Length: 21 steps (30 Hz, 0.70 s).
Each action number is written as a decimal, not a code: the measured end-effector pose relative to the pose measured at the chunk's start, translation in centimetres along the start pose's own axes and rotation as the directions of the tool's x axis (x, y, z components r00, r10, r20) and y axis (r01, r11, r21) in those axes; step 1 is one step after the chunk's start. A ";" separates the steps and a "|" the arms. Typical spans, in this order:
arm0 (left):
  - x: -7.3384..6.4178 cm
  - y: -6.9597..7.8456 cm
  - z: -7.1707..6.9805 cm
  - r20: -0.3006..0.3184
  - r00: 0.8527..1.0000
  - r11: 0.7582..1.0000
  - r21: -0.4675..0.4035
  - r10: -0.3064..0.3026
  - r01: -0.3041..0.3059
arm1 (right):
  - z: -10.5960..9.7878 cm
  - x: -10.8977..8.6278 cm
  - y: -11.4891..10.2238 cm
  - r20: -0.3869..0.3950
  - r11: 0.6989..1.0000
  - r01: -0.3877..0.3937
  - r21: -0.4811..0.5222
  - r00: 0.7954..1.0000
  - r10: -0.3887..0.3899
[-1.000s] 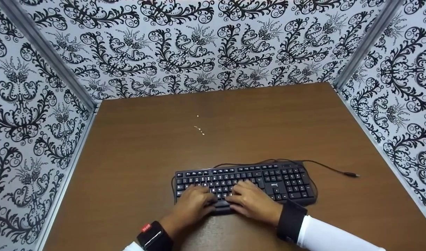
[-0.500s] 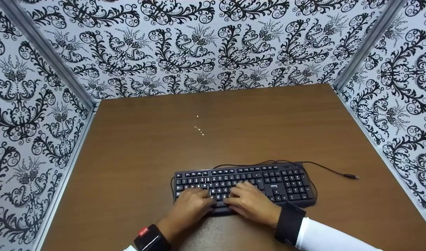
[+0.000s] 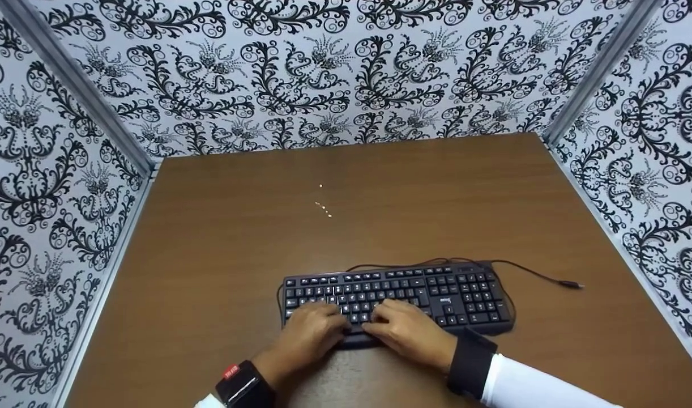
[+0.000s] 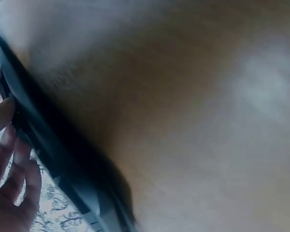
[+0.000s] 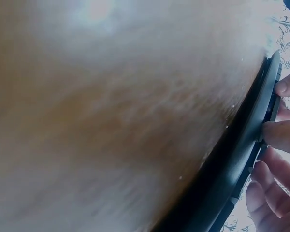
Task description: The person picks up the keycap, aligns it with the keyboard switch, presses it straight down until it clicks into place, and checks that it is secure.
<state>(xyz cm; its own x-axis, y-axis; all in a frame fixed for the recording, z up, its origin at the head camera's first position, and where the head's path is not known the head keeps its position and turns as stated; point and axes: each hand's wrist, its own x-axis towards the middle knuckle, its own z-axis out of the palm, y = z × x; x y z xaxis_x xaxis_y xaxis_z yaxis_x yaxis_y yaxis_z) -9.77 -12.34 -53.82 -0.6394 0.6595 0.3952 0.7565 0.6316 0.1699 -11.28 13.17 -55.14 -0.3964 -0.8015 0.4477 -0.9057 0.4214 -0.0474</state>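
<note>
A black computer keyboard (image 3: 452,303) with pale key markings lies on the brown table. My left hand (image 3: 315,328) rests over its left-hand letter keys, fingers loosely bent. Over the middle keys is my right hand (image 3: 411,331), its thumb close to the left one near the space bar. From below, the left wrist view has the left hand's fingers (image 4: 26,174) along the keyboard's front edge. The right wrist view likewise has the right hand's fingers (image 5: 268,186) spread at the keys. Neither hand grips anything. Keys under the palms are hidden.
A black cable (image 3: 524,267) runs behind the keyboard and ends in a plug (image 3: 571,284) on the right. The wooden table (image 3: 227,226) is bordered by patterned walls (image 3: 323,73) at back and both sides. Small bright specks (image 3: 323,208) show mid-table.
Fingers of both hands have shifted slightly on the keys; the right fingers are drawn in a little more. The left wrist has edged slightly left. The keyboard stays in place.
</note>
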 end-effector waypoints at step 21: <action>-0.7 0.0 -0.5 0.100 0.989 0.993 -0.022 -0.111 0.113 | -0.4 0.2 -0.2 0.004 0.993 -0.066 0.100 0.998 0.066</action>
<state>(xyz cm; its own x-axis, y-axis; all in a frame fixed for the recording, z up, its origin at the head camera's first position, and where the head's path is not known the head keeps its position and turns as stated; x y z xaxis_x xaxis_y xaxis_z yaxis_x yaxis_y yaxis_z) -9.30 -13.00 -53.67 -0.7298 0.6230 0.2817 0.6819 0.6930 0.2339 -11.09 13.09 -54.64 -0.4557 -0.7738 0.4399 -0.8881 0.4287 -0.1659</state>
